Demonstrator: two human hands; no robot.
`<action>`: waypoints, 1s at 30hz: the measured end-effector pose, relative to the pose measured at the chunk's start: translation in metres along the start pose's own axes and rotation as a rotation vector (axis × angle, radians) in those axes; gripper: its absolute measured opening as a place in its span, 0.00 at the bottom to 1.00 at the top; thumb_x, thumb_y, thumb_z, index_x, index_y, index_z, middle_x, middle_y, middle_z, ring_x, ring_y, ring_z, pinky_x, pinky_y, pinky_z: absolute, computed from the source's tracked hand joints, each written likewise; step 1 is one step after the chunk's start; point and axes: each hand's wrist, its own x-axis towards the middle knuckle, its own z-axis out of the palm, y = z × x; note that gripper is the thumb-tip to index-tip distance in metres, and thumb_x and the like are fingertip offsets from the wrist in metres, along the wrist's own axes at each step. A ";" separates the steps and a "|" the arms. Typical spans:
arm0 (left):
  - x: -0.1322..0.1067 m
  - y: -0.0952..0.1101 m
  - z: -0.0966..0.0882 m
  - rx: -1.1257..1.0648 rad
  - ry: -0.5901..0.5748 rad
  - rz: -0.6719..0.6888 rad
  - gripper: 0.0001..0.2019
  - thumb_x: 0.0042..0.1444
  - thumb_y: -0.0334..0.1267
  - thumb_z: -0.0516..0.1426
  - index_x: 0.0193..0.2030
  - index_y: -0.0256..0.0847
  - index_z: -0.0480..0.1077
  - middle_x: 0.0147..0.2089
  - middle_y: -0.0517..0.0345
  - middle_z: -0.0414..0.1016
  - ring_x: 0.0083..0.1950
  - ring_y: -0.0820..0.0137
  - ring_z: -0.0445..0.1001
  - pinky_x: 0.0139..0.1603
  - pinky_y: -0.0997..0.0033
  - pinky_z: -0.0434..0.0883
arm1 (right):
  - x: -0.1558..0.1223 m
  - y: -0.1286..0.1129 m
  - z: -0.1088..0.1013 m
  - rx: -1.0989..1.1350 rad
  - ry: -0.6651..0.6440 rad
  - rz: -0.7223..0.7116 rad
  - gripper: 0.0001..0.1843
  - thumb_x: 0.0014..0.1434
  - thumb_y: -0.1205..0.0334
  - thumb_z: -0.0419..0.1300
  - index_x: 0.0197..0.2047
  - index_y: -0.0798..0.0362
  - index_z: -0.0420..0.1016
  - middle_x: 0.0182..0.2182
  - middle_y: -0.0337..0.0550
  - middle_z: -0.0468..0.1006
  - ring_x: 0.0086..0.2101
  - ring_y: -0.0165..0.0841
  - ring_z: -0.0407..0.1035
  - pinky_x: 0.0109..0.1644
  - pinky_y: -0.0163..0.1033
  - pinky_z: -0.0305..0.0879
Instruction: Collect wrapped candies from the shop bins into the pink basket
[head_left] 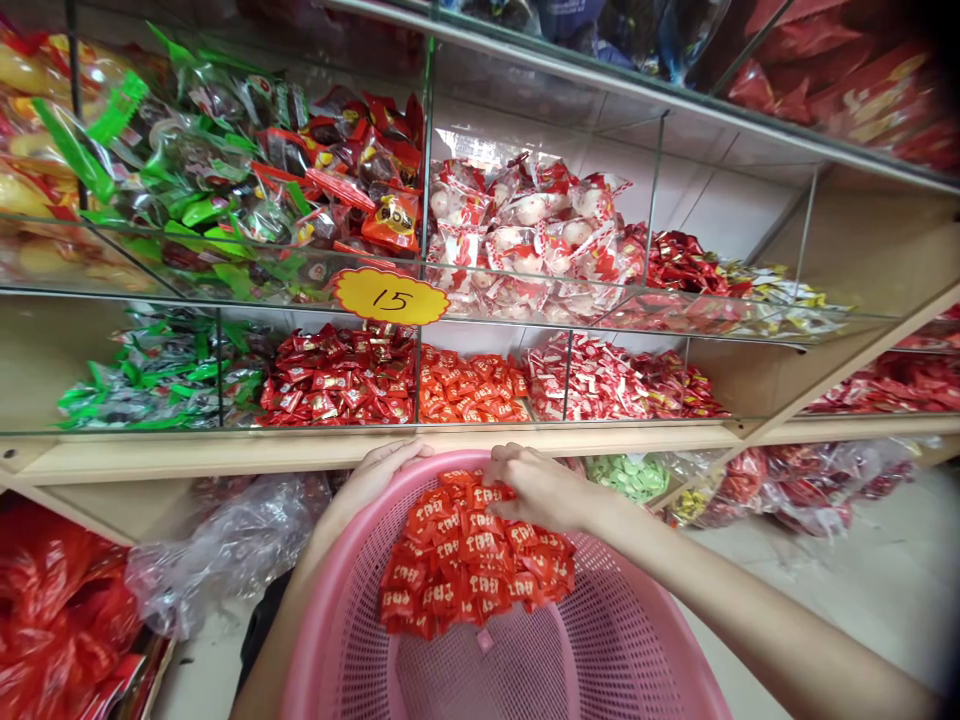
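Right hand: mine (pixel 531 482) reaches over the basket's far rim, fingers curled down onto the packets; whether they pinch any I cannot tell.
Left hand: mine (pixel 384 468) lies by the far-left rim, fingers stretched out near the shelf; I cannot tell how firmly it holds. A steady hold here would serve best.
Red packets: the small printed candy packets (pixel 480 565) are heaped inside the basket, against its far wall; I'd gather from the top, lightly, so loose ones don't spill.
Pink basket: the perforated plastic basket (pixel 622 620) is best kept close to the ledge.
Wooden ledge: its front board (pixel 225 453) runs just beyond my hands.
Lower bins: similar orange-red packets (pixel 472 388) lie behind the glass, straight ahead.
Yellow tag: the "15" sign (pixel 391 297) hangs above them, slightly left.
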 end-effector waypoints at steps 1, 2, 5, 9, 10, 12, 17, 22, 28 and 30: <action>0.001 0.000 -0.001 -0.007 -0.020 0.008 0.15 0.55 0.47 0.55 0.39 0.37 0.74 0.43 0.54 0.77 0.43 0.66 0.74 0.50 0.57 0.67 | 0.002 -0.002 0.001 -0.010 -0.002 -0.004 0.09 0.53 0.62 0.63 0.38 0.56 0.74 0.35 0.48 0.72 0.41 0.40 0.67 0.43 0.40 0.61; 0.001 -0.001 -0.002 -0.013 -0.037 0.017 0.15 0.54 0.47 0.56 0.40 0.37 0.74 0.43 0.53 0.77 0.43 0.65 0.74 0.50 0.57 0.66 | 0.003 -0.003 0.001 -0.019 0.000 -0.007 0.09 0.53 0.63 0.63 0.38 0.56 0.74 0.36 0.48 0.72 0.41 0.39 0.67 0.42 0.40 0.61; 0.003 -0.002 -0.003 -0.021 -0.046 0.033 0.15 0.52 0.48 0.56 0.40 0.41 0.76 0.42 0.54 0.78 0.44 0.63 0.74 0.51 0.60 0.65 | 0.005 -0.003 0.005 -0.032 0.016 -0.017 0.09 0.53 0.65 0.63 0.39 0.56 0.74 0.37 0.49 0.72 0.42 0.39 0.67 0.43 0.39 0.60; 0.003 -0.002 -0.004 -0.029 -0.027 0.036 0.13 0.49 0.49 0.57 0.35 0.45 0.78 0.42 0.56 0.79 0.46 0.61 0.73 0.51 0.64 0.64 | 0.006 -0.001 0.007 -0.025 0.047 -0.008 0.13 0.52 0.64 0.63 0.42 0.56 0.73 0.38 0.50 0.72 0.42 0.39 0.66 0.44 0.40 0.61; 0.003 -0.002 -0.004 -0.033 -0.026 0.033 0.13 0.49 0.49 0.58 0.35 0.45 0.78 0.42 0.56 0.79 0.46 0.61 0.73 0.51 0.64 0.64 | 0.006 0.000 0.007 -0.019 0.062 -0.009 0.13 0.53 0.63 0.63 0.43 0.56 0.73 0.38 0.50 0.73 0.42 0.39 0.67 0.44 0.40 0.61; 0.003 -0.001 -0.003 -0.043 -0.026 0.023 0.12 0.49 0.48 0.58 0.33 0.44 0.78 0.42 0.56 0.79 0.46 0.62 0.73 0.51 0.65 0.64 | 0.006 0.003 0.002 -0.001 0.102 -0.013 0.12 0.53 0.63 0.63 0.42 0.57 0.74 0.38 0.50 0.74 0.40 0.38 0.68 0.43 0.40 0.61; 0.002 -0.001 0.000 -0.087 -0.027 0.008 0.13 0.49 0.48 0.58 0.33 0.42 0.77 0.37 0.56 0.79 0.41 0.63 0.74 0.46 0.65 0.66 | 0.017 0.017 -0.020 0.077 0.255 -0.001 0.07 0.55 0.64 0.59 0.37 0.58 0.74 0.34 0.47 0.75 0.34 0.33 0.68 0.39 0.36 0.61; 0.004 -0.004 -0.001 -0.105 -0.032 0.025 0.12 0.50 0.47 0.58 0.32 0.42 0.76 0.36 0.56 0.79 0.39 0.65 0.73 0.45 0.67 0.66 | 0.050 0.047 -0.034 0.238 0.313 0.077 0.05 0.54 0.66 0.58 0.32 0.58 0.75 0.27 0.41 0.74 0.27 0.27 0.65 0.32 0.32 0.59; 0.003 -0.004 -0.003 -0.112 -0.048 0.019 0.15 0.50 0.49 0.58 0.36 0.41 0.77 0.37 0.54 0.79 0.38 0.65 0.73 0.44 0.66 0.66 | 0.092 0.071 -0.027 0.325 0.064 0.264 0.12 0.44 0.67 0.65 0.35 0.60 0.77 0.22 0.38 0.74 0.24 0.27 0.65 0.29 0.31 0.60; 0.003 -0.003 -0.003 -0.114 -0.050 0.016 0.15 0.50 0.48 0.58 0.37 0.40 0.77 0.38 0.54 0.79 0.38 0.65 0.73 0.43 0.67 0.66 | 0.101 0.074 -0.022 0.331 0.017 0.266 0.12 0.41 0.70 0.65 0.33 0.59 0.78 0.21 0.37 0.74 0.23 0.27 0.65 0.28 0.30 0.60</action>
